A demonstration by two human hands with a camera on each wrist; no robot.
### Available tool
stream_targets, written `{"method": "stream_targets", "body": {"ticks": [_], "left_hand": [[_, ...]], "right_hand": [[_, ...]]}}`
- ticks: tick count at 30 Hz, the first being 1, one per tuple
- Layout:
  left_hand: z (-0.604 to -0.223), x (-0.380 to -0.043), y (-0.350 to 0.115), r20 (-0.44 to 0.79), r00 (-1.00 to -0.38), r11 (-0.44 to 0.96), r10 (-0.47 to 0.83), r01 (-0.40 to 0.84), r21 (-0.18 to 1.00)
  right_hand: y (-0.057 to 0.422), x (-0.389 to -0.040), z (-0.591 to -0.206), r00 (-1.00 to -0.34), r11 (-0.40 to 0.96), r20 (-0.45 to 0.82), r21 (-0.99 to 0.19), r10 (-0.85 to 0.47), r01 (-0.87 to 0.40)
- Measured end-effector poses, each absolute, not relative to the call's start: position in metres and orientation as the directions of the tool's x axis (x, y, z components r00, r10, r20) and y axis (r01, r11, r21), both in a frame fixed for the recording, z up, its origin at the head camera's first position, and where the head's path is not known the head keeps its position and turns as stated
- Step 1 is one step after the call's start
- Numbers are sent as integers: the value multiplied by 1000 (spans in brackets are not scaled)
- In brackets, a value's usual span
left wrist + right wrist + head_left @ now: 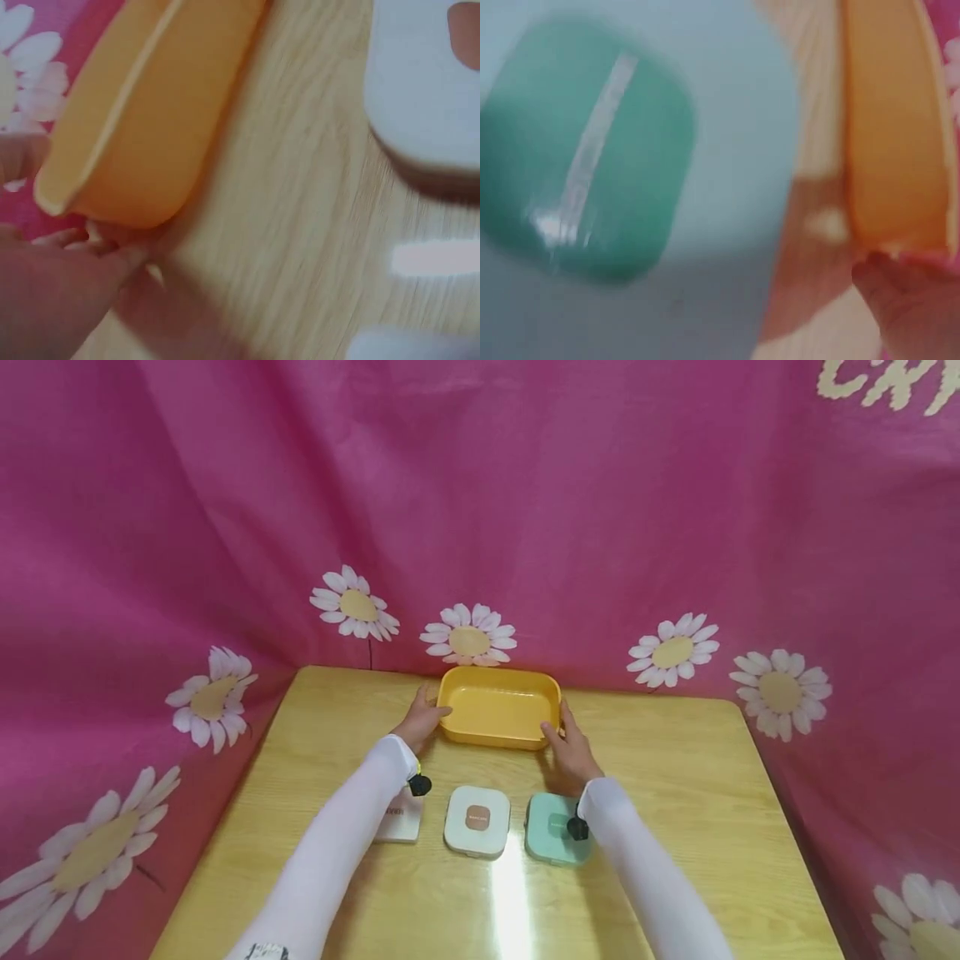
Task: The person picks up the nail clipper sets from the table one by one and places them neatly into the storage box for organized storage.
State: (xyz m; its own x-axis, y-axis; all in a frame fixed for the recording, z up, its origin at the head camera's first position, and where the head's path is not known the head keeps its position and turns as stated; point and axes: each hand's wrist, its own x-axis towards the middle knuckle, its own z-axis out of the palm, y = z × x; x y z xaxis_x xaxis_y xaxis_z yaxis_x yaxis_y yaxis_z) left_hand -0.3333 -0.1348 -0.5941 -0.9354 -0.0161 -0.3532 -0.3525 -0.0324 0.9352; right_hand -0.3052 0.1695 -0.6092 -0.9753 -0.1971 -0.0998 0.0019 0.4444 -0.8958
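A yellow rectangular tray point(498, 712) with rounded corners and low walls is at the back of the table. At its left end my left hand point(420, 722) grips the wall, thumb over the rim and fingers outside. My right hand point(573, 752) holds the right end the same way, its thumb at the front right corner. The left wrist view has the tray's side wall point(165, 112) above the fingers. In front of the tray sit a white rounded-square box point(477, 839) with a brown label and a mint-green box point(546, 837), partly under the right wrist.
A second white box point(401, 827) with dark lettering is partly hidden by the left sleeve. The wooden table point(705, 810) meets a pink daisy-print cloth point(570, 527) at the back and sides. Light glares on the table's front middle.
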Motion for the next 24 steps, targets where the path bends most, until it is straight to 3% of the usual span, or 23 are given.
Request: {"method": "stream_targets", "body": {"ticks": [5,11,18,24], "left_hand": [[-582,-316,-160,-367,-930,73,11,-365,928],[-567,-296,-176,-309,-946,213,96,-284,935],[-567,-265,-196,-259,-952,427,164,-168,889],[-567,-237,-206,-227,-950,563,217,-68,824]], "right_hand": [[145,-294,-600,-989,535,15,-840,-147,-92],[111,-273,-589,-984,602,148,-779,-95,-176],[82,-245,-583,-950,600,214,-738,-227,-310],[68,-228,-583,-934,569,149,-757,-326,-320]]}}
